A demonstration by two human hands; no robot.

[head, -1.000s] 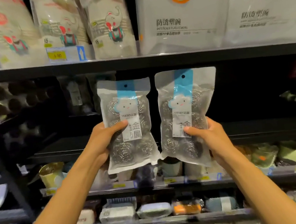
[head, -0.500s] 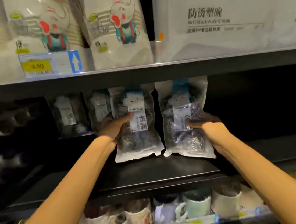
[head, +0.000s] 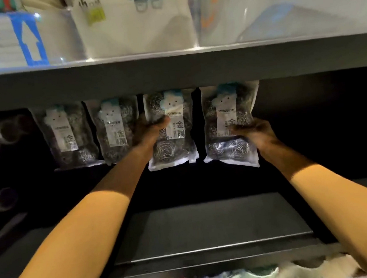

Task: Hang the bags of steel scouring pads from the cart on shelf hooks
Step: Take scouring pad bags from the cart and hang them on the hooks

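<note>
1 view, head-worn: faces forward, near, into gap between upper shelf (head: 171, 72) and lower shelf (head: 210, 226).

Outstretched left hand (head: 147, 131) grips left bag (head: 173, 149), right hand (head: 255, 131) grips right bag (head: 229, 150).

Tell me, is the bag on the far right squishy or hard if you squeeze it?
Probably squishy but springy: the scouring pad bag is thin clear plastic around coiled wire balls. Likely light for its size, since the coils look airy. The shiny film may be a bit slippery.
</note>
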